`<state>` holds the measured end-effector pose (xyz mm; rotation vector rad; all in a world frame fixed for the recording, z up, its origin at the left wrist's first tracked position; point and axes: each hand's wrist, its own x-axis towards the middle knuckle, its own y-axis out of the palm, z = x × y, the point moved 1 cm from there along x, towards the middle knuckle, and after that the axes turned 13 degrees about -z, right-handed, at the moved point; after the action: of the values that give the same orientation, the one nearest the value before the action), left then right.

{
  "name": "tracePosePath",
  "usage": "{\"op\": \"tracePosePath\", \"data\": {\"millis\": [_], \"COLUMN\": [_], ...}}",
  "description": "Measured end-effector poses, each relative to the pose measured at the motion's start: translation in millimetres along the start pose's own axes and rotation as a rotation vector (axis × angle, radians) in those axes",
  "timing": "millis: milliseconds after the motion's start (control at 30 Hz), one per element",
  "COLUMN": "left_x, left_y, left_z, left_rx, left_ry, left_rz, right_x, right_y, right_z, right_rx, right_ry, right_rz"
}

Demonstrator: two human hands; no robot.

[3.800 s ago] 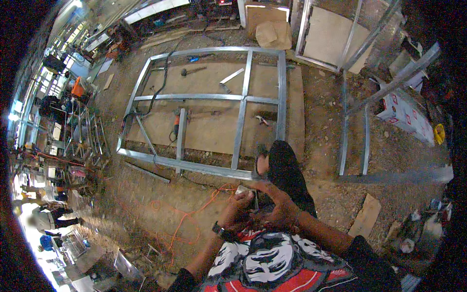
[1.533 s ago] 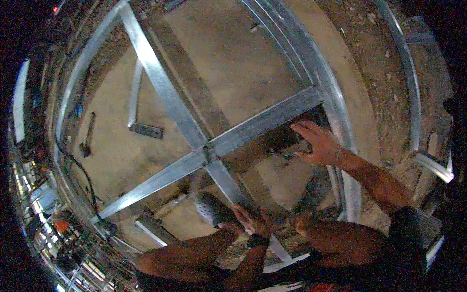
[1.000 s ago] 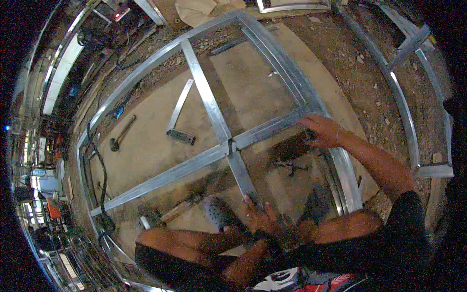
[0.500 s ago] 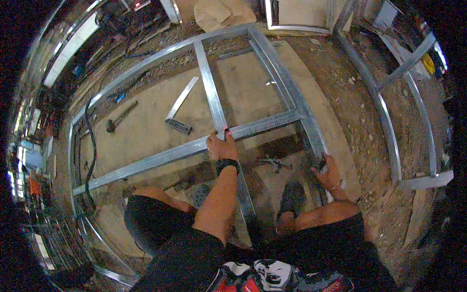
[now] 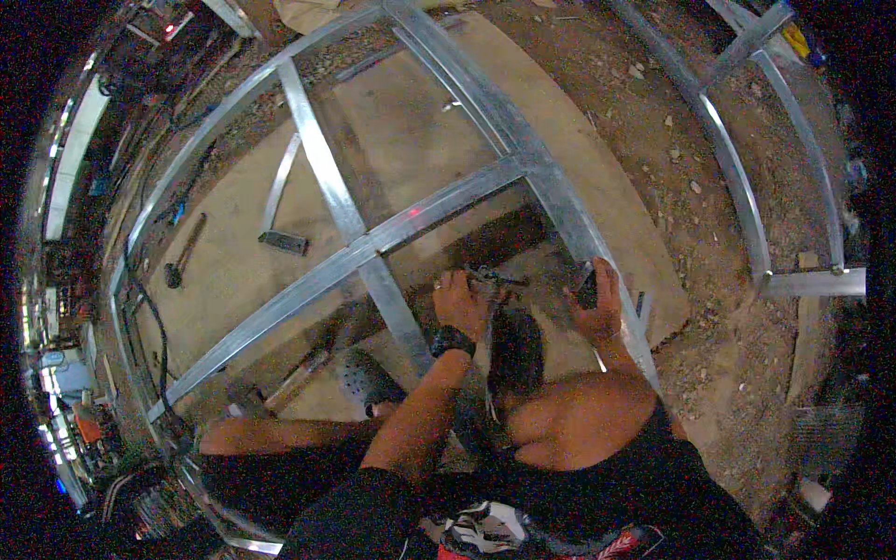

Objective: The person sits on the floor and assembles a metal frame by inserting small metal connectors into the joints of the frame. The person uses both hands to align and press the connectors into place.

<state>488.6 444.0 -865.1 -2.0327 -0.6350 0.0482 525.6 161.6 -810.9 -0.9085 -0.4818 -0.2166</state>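
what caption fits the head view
Left hand on pliers, right hand gripping a steel frame on the ground.

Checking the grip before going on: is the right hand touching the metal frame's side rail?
Touching. The head view shows the right hand resting on the side rail of the metal frame, its fingers curled over a small dark object there, no gap visible.

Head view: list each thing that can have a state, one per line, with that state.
Metal frame: lying flat on the board, cross rails joined.
Left hand: on a small dark tool by the frame's rail.
Right hand: pressed against the frame's side rail, a dark object under the fingers.
Hammer: lying loose on the board, untouched.
Loose metal strip: lying flat inside the frame.
Grey clog: on the person's foot.
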Motion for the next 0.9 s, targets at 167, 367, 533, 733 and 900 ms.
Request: {"op": "tracePosePath", "data": {"millis": [167,367,533,733,900], "left_x": [4,26,-5,46,64], "left_y": [33,48,-5,-93,-131], "left_z": [-7,4,-38,-39,2], "left_rx": [0.123,0.08,0.069,-1.08,-0.684], "left_ry": [0.084,-0.044,0.202,-0.591,-0.458], "left_rz": [0.139,0.601,0.097,0.058,-0.011], "right_x": [3,8,16,64,83], "right_y": [-9,-3,-3,74,123], "right_z": [2,20,35,129,192], "right_rx": [0.063,0.061,0.085,0.27,0.371], "right_ry": [-0.058,-0.023,0.053,-0.157,-0.283], "right_rz": [-0.082,-0.048,-0.031,0.261,0.444]}}
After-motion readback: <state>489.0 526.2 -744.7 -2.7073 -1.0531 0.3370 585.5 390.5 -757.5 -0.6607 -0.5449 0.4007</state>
